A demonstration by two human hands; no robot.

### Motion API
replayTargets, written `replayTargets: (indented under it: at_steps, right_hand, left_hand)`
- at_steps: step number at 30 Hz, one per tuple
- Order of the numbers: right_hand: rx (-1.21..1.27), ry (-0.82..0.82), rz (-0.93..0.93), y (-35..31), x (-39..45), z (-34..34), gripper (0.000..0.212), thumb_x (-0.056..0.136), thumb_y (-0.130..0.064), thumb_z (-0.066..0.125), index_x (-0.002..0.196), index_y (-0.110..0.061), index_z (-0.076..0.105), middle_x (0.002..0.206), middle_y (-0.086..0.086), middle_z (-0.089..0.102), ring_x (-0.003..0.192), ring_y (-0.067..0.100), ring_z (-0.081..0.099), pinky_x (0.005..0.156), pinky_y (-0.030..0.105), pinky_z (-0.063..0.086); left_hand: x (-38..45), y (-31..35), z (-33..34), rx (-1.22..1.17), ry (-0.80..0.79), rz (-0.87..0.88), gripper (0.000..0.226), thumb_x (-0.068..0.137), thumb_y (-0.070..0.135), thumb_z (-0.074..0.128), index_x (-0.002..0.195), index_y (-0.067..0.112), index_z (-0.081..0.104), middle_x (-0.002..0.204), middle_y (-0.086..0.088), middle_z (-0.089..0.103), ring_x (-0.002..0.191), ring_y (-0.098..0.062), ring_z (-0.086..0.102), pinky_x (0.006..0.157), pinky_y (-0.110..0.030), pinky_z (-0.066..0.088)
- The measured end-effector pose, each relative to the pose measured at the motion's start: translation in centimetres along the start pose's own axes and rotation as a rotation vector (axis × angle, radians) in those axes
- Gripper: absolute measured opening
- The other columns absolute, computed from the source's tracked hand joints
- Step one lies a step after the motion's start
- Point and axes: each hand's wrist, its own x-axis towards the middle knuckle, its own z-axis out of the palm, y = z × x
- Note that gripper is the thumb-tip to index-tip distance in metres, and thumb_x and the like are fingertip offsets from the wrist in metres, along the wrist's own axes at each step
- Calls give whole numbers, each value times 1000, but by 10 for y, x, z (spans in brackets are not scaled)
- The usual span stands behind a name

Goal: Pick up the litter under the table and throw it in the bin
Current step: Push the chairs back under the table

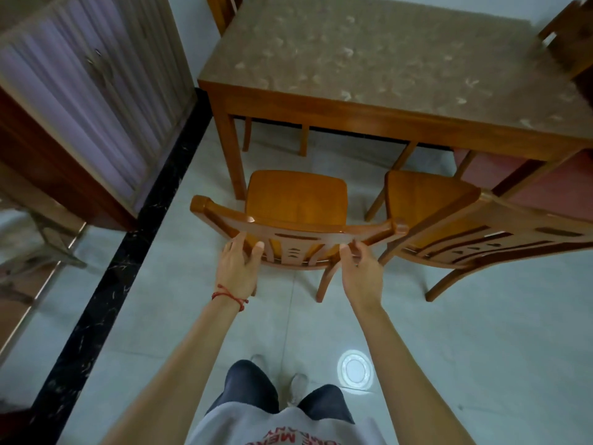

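A wooden chair [296,200] stands on the pale tiled floor in front of the wooden table [369,114], clear of the table's edge. My left hand [239,268] grips the left part of its backrest, thumb over the top rail. My right hand [361,268] holds the right part of the same backrest. No litter and no bin show in this view; the floor under the table lies in shadow between the legs.
A second wooden chair [449,213] stands close on the right, partly under the table. More chairs sit at the far left corner [224,8] and the right side [564,36]. A cabinet with curtained doors [80,101] stands left, beyond a black floor strip [128,245].
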Motion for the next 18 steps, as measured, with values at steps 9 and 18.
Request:
replayTargets:
  at_steps: [9, 18]
  right_hand:
    - [492, 21, 338, -26, 27, 23, 23, 89, -35, 56, 84, -14, 62, 84, 4, 68, 90, 28, 67, 88, 42, 54]
    - [520, 81, 376, -32, 35, 30, 24, 89, -29, 57, 67, -20, 57, 66, -2, 64, 69, 21, 65, 81, 42, 56]
  left_hand:
    - [47, 11, 1, -270, 65, -270, 44, 88, 41, 50, 55, 12, 46, 53, -1, 45, 54, -14, 43, 49, -23, 29]
    - [58, 12, 11, -293, 180, -270, 36, 81, 38, 62, 66, 5, 61, 56, -4, 52, 61, -17, 49, 57, -24, 35]
